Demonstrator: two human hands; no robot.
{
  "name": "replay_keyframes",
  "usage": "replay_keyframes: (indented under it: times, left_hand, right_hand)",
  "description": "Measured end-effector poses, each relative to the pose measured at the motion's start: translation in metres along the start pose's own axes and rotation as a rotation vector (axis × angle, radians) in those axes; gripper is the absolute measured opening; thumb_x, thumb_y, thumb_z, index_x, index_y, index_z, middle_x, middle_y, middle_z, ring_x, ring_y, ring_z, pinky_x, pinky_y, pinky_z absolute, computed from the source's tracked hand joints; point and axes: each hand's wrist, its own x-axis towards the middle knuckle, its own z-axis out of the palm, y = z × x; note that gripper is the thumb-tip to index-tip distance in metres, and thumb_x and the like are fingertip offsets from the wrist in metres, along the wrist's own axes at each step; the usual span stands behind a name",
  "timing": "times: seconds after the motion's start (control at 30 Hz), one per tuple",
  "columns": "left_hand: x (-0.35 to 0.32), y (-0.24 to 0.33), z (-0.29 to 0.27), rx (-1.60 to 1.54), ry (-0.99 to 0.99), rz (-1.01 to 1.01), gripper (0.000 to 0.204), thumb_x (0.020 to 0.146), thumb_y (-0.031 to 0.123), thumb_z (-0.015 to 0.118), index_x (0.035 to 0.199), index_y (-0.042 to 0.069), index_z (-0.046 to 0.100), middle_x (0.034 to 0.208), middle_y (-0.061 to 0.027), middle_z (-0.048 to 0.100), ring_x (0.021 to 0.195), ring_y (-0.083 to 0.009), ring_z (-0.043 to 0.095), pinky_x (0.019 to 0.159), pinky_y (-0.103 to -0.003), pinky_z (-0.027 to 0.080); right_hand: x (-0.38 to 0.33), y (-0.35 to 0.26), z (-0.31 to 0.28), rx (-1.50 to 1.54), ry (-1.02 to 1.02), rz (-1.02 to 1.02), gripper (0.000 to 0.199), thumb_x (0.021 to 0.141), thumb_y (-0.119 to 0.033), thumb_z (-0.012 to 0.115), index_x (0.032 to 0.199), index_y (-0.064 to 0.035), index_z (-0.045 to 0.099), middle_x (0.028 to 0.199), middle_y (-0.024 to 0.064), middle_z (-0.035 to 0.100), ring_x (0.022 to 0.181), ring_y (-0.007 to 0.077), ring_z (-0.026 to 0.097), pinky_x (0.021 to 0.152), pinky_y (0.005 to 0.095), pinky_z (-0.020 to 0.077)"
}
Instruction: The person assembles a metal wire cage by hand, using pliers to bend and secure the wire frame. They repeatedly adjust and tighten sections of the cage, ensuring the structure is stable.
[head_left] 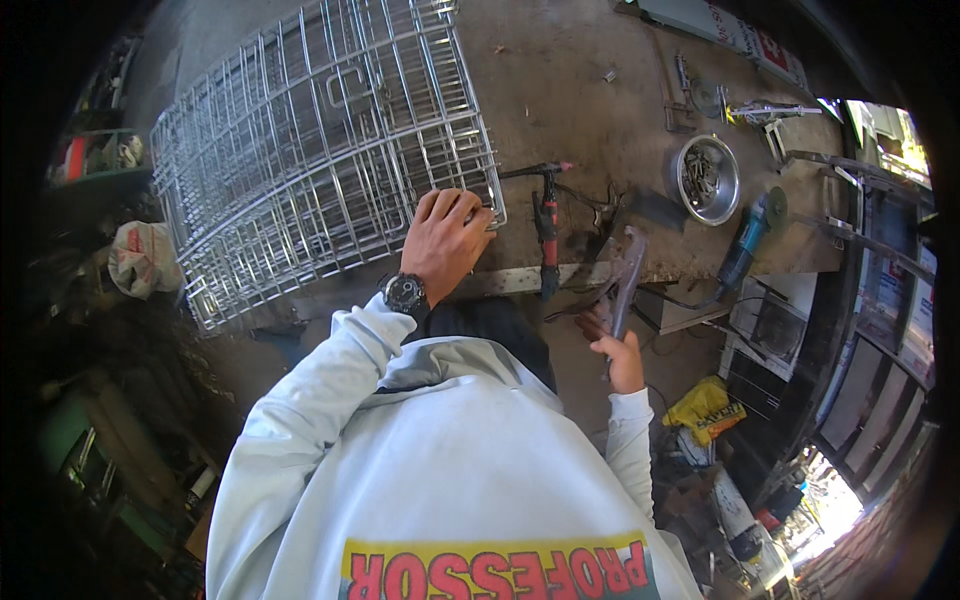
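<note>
My left hand (450, 235), a dark watch on its wrist, lies over the near right corner of a shiny metal wire rack (340, 165). Its fingers curl around the rods there. The rack looks like several stacked wire grids. My right hand (622, 360) is closed around a long grey pliers-like tool (627, 280), held upward in front of the bench edge. The tool's exact kind is hard to make out. Between the hands, a black and red welding torch (549, 230) rests on the bench with its head toward the far side.
On the brown workbench (570, 110) stands a metal bowl (733, 205) of small metal parts. A blue angle grinder (745, 245) lies beside it, near a cable. Clamps (680, 115) are farther back. A yellow bag (705, 410) sits on the floor at right, a white sack (143, 260) at left.
</note>
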Motion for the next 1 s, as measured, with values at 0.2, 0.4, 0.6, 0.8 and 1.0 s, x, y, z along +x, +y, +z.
replay_keyframes:
  times: [0.2,0.4,0.6,0.8,1.0]
  left_hand:
    - [0.016,-0.004,-0.002,0.240,-0.140,0.194,0.015,0.088,0.021,0.067,0.097,0.011,0.073,0.111,-0.0048,0.061,0.111,-0.0219,0.054,0.100,-0.039,0.043]
    - [0.039,-0.015,-0.005,0.023,-0.360,0.191,0.017,0.087,0.024,0.068,0.090,0.011,0.079,0.111,-0.0041,0.065,0.114,-0.0221,0.055,0.102,-0.041,0.038]
    - [0.036,-0.016,-0.007,0.036,-0.349,0.135,0.018,0.084,0.025,0.070,0.088,0.010,0.078,0.105,-0.0050,0.066,0.115,-0.0238,0.055,0.102,-0.044,0.039]
    - [-0.003,-0.003,0.015,0.062,-0.045,0.093,0.022,0.084,0.018,0.070,0.105,0.010,0.075,0.122,-0.0071,0.065,0.122,-0.0291,0.055,0.104,-0.044,0.045]
    - [-0.071,-0.013,-0.048,-0.185,0.268,-0.268,0.053,0.084,0.028,0.082,0.132,0.015,0.064,0.128,-0.0117,0.060,0.124,-0.0337,0.056,0.106,-0.048,0.045]
  right_hand:
    - [0.035,-0.010,-0.005,0.107,0.010,-0.096,0.062,0.075,-0.008,0.054,0.133,0.0133,0.054,0.125,0.0211,0.068,0.116,0.0328,0.069,0.102,0.0392,0.0514]
    - [0.064,-0.028,0.012,0.100,-0.016,-0.053,0.058,0.076,-0.009,0.055,0.130,0.0126,0.056,0.123,0.0210,0.069,0.112,0.0306,0.071,0.097,0.0364,0.0526]
    - [0.080,-0.027,0.016,-0.025,-0.114,-0.058,0.052,0.078,-0.009,0.057,0.124,0.0144,0.060,0.118,0.0206,0.071,0.109,0.0305,0.071,0.095,0.0341,0.0532]
    - [0.092,-0.005,0.000,-0.140,-0.197,-0.076,0.035,0.078,-0.021,0.070,0.107,-0.0035,0.063,0.089,0.0062,0.064,0.082,0.0154,0.061,0.055,0.0282,0.0446]
    - [0.043,-0.040,0.032,-0.048,-0.117,0.000,0.056,0.077,-0.007,0.062,0.127,0.0150,0.055,0.128,0.0275,0.063,0.117,0.0350,0.067,0.098,0.0382,0.0550]
